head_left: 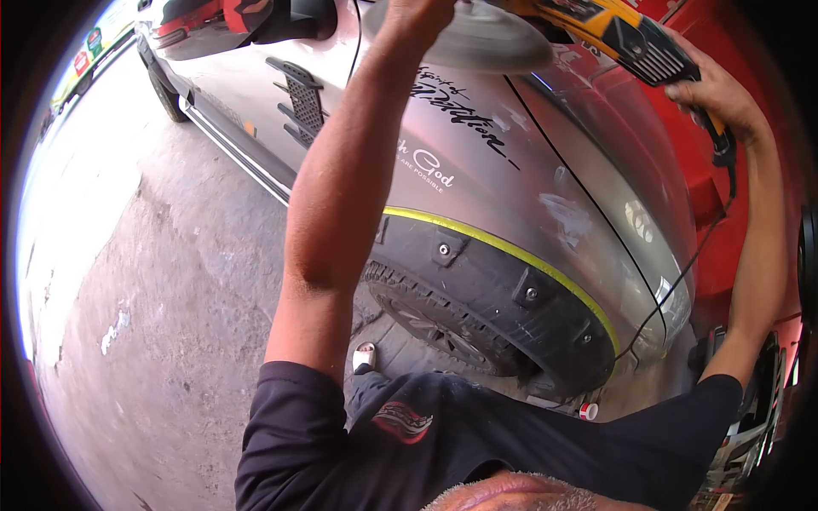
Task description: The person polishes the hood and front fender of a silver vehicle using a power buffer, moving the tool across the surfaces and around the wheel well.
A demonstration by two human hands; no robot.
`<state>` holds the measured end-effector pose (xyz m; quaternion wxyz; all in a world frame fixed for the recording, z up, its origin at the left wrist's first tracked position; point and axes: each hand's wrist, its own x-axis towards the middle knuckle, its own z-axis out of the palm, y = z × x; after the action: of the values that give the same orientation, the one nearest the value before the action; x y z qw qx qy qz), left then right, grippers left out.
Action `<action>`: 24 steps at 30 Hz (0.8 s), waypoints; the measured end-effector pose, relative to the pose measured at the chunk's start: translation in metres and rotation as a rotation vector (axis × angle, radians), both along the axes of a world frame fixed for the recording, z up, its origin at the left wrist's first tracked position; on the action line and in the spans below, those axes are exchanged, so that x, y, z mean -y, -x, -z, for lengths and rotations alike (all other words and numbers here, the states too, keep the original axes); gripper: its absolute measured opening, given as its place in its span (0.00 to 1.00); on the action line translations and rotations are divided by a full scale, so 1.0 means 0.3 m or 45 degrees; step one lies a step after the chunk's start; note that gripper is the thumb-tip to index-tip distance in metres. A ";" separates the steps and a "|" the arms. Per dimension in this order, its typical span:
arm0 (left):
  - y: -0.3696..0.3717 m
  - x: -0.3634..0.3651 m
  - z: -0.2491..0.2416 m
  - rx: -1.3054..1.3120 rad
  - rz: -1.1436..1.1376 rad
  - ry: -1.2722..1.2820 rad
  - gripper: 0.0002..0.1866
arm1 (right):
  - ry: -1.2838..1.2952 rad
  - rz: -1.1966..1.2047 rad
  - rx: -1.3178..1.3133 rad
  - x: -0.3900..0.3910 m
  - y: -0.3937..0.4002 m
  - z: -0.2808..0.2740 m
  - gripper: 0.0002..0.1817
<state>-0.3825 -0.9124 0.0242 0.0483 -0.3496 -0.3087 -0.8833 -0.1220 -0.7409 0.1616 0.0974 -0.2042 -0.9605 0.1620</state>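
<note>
Yellow-black polisher [596, 30] gripped in both hands: my right hand [716, 89] wrapped round rear handle, left hand [417, 17] on head. Pad [486, 43] pressed on silver fender [511, 179], above wheel arch [511, 281].

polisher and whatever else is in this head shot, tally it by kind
polisher: 1
hands: 2, left hand over the pad, right hand on the rear handle
cars: 2, silver car and red car
fender bolts: 3, e.g.
total: 8

car body workshop yard | silver car [528, 170] | concrete ground [170, 281]
</note>
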 end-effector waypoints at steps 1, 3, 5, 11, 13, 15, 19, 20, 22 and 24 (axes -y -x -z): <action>0.005 0.024 0.014 -0.087 0.032 -0.034 0.13 | -0.001 0.031 0.056 0.039 0.008 0.002 0.54; -0.020 0.031 0.002 -0.023 0.080 -0.027 0.13 | -0.053 0.079 0.112 0.082 0.012 0.001 0.55; -0.042 0.023 0.018 -0.040 0.034 -0.031 0.13 | -0.064 0.076 0.151 0.034 -0.029 -0.009 0.55; -0.212 -0.090 0.023 -0.059 -0.222 0.098 0.11 | 0.110 0.063 0.149 -0.038 -0.252 -0.033 0.56; -0.239 -0.115 0.011 -0.091 -0.163 0.038 0.11 | 0.119 0.147 0.140 -0.031 -0.303 -0.030 0.59; -0.227 -0.117 0.007 -0.097 -0.172 0.043 0.11 | 0.099 0.261 0.165 0.033 -0.287 -0.031 0.58; -0.103 -0.058 0.017 -0.099 -0.284 0.073 0.11 | 0.133 0.120 0.113 -0.001 -0.164 -0.008 0.53; -0.081 0.007 0.013 -0.077 -0.276 0.159 0.12 | 0.047 0.021 0.105 0.008 -0.105 0.007 0.52; -0.006 0.056 0.038 -0.108 -0.035 0.073 0.12 | 0.014 0.015 0.162 0.054 -0.002 0.009 0.52; 0.022 0.071 0.047 -0.015 -0.022 -0.085 0.11 | 0.149 -0.013 0.172 0.082 0.102 0.011 0.51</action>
<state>-0.3890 -0.9338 0.0100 0.0692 -0.3504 -0.2818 -0.8905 -0.1527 -0.7657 0.1584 0.0195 -0.2151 -0.9549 0.2040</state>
